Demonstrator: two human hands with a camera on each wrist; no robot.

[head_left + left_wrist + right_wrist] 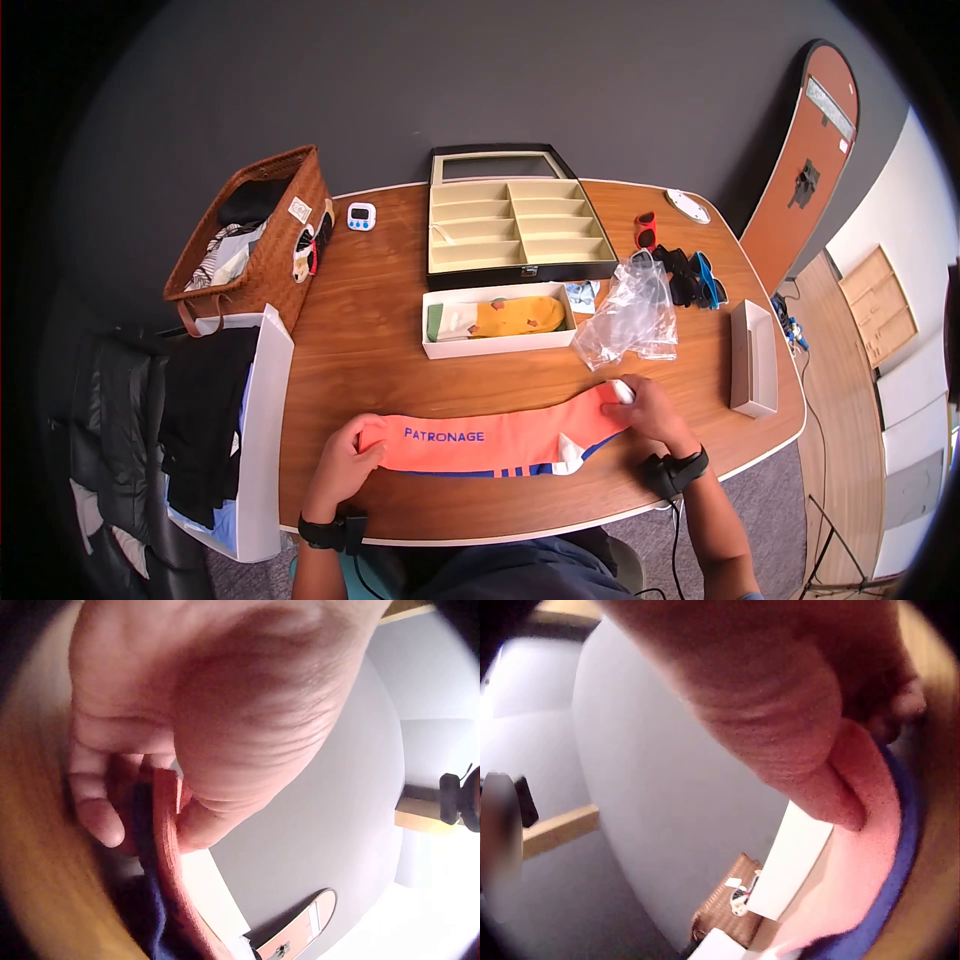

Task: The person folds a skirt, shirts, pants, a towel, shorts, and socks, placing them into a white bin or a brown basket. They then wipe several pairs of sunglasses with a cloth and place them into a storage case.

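Observation:
A long coral sock (525, 435) with the blue word PATRONAGE, a blue underside and white heel and toe patches stretches between both hands over the near part of the table. My left hand (348, 460) pinches its cuff end; in the left wrist view the coral and blue layers (166, 840) pass between thumb and fingers. At the toe end, my right hand (652, 412) grips the sock, its thumb pressed on the coral fabric (870, 859). Beyond the sock, a white box (500, 347) holds a folded yellow, white and green sock (510, 317).
A divided cream case (522, 268) stands open at the back. Clear plastic bags (630, 315) and sunglasses (708, 280) lie right of it. An upright white box (755, 360) stands near the right edge. Left are a wicker basket (285, 270) and a box of clothes (262, 440).

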